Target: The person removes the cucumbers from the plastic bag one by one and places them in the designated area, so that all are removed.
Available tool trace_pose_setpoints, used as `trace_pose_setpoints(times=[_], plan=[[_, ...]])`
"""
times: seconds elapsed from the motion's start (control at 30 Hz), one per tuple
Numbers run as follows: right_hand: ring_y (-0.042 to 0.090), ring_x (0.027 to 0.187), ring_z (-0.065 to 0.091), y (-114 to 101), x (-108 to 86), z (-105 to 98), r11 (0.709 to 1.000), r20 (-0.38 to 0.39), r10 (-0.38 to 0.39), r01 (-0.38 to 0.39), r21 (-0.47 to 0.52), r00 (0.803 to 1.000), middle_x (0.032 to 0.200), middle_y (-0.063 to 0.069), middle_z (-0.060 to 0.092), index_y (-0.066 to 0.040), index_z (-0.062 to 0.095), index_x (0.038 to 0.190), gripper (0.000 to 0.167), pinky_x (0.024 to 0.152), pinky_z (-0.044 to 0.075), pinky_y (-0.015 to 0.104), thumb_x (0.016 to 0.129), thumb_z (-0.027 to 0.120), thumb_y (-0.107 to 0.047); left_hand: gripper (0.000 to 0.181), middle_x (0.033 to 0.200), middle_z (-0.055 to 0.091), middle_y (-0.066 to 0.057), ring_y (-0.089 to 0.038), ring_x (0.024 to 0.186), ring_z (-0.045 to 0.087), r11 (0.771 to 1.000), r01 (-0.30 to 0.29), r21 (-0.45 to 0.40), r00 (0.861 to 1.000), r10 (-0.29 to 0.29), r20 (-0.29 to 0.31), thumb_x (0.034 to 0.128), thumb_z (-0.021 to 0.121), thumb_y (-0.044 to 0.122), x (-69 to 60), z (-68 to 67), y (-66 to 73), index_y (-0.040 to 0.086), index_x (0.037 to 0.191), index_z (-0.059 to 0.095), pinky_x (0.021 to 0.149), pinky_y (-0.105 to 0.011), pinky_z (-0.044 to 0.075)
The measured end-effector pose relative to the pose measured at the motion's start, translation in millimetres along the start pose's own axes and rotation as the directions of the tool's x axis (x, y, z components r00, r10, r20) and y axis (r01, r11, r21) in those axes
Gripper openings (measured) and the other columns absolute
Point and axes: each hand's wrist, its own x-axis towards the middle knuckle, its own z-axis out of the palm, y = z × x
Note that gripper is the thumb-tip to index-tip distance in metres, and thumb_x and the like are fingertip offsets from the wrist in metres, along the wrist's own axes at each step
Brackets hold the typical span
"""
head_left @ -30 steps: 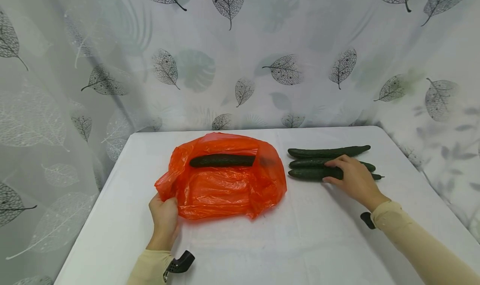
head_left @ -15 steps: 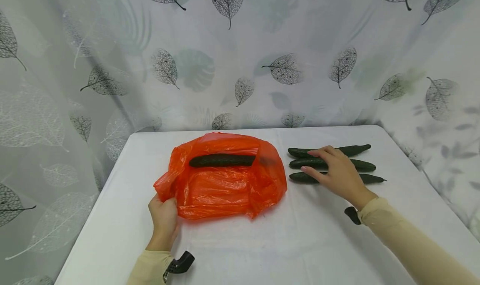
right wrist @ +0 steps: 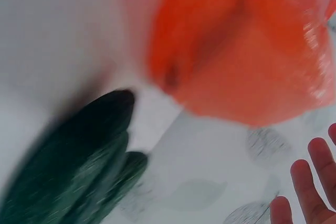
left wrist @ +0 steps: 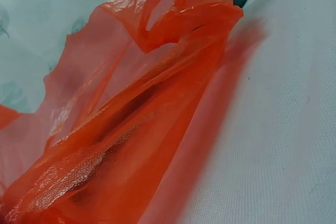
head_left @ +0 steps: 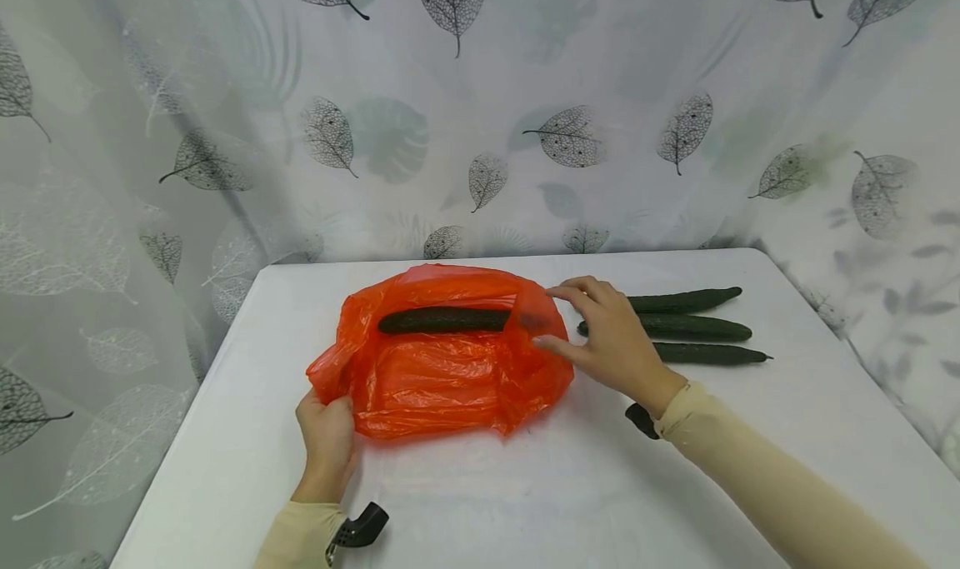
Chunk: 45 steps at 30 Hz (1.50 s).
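A red plastic bag [head_left: 435, 386] lies on the table with its opening facing up, and one cucumber [head_left: 442, 320] shows inside it. My left hand [head_left: 327, 436] grips the bag's near left corner. Over the bag's right edge hovers my right hand [head_left: 611, 336], its fingers spread and holding nothing. In the right wrist view its fingertips [right wrist: 302, 169] are apart from the bag [right wrist: 241, 51]. To the right lie three cucumbers, the far one [head_left: 686, 301], the middle one [head_left: 697, 328] and the near one [head_left: 708, 353], their left ends partly hidden by the right hand.
The table [head_left: 495, 502] has a white cover and rounded far corners. Behind it hangs a leaf-patterned curtain [head_left: 420, 211], which also runs down both sides. A black wrist device [head_left: 362, 526] sits at the left cuff.
My right hand has let go of the near cucumber and moved left, from above the cucumbers to the bag's right edge. The left hand stays on the bag.
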Motion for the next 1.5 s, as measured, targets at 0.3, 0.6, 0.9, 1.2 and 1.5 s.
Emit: trace_pose_setpoints(times=[0.3, 0.6, 0.9, 1.2, 1.5], plan=[[0.028, 0.119, 0.052, -45.9, 26.3, 21.4, 0.992, 0.078, -0.121, 0.119, 0.037, 0.990, 0.130, 0.007, 0.057, -0.009, 0.063, 0.132, 0.074, 0.103, 0.042, 0.050, 0.076, 0.085, -0.050, 0.060, 0.142, 0.051, -0.016, -0.026, 0.122, 0.049, 1.000, 0.000, -0.015, 1.000, -0.001, -0.007, 0.0862, 0.031, -0.012, 0.5, -0.7, -1.8, -0.010, 0.144, 0.046, 0.095, -0.020, 0.047], [0.022, 0.123, 0.051, -78.0, 46.2, 34.9, 0.975, 0.083, -0.182, 0.169, 0.142, 0.980, 0.133, 0.003, 0.055, -0.011, 0.060, 0.137, 0.076, 0.104, 0.044, 0.042, 0.077, 0.085, -0.050, 0.058, 0.143, 0.050, -0.014, -0.025, 0.122, 0.048, 1.000, 0.008, -0.016, 1.000, -0.008, 0.007, 0.0891, 0.033, -0.011, 0.3, -2.6, -2.4, -0.006, 0.146, 0.045, 0.098, -0.022, 0.048], [0.011, 0.126, 0.048, -98.8, 61.5, 43.8, 0.849, 0.123, -0.080, 0.003, 0.529, 0.989, 0.141, -0.009, 0.050, -0.024, 0.043, 0.151, 0.088, 0.106, 0.043, 0.035, 0.077, 0.085, -0.048, 0.059, 0.141, 0.052, -0.017, -0.025, 0.120, 0.049, 0.999, -0.005, -0.045, 1.000, 0.004, -0.010, 0.0860, 0.031, -0.013, 2.0, -1.6, -3.8, -0.010, 0.143, 0.046, 0.092, -0.019, 0.048], [0.024, 0.127, 0.053, -100.4, 73.5, 50.7, 0.567, 0.278, 0.104, -0.286, 0.772, 0.955, 0.138, 0.001, 0.057, -0.021, 0.051, 0.146, 0.070, 0.106, 0.045, 0.042, 0.085, 0.082, -0.034, 0.060, 0.142, 0.052, -0.019, -0.026, 0.121, 0.049, 1.000, -0.005, -0.030, 1.000, 0.004, -0.016, 0.0853, 0.031, -0.013, 1.2, -1.4, -1.9, -0.010, 0.143, 0.047, 0.094, -0.020, 0.048], [0.022, 0.122, 0.056, -88.6, 79.2, 65.7, 0.537, 0.440, 0.180, -0.463, 0.706, 0.880, 0.138, 0.005, 0.061, -0.010, 0.061, 0.139, 0.060, 0.102, 0.047, 0.036, 0.085, 0.082, -0.027, 0.061, 0.142, 0.052, -0.016, -0.026, 0.123, 0.049, 1.000, -0.002, -0.023, 1.000, 0.002, -0.016, 0.0846, 0.031, -0.013, 2.6, -2.3, -3.9, -0.009, 0.143, 0.046, 0.097, -0.021, 0.047]])
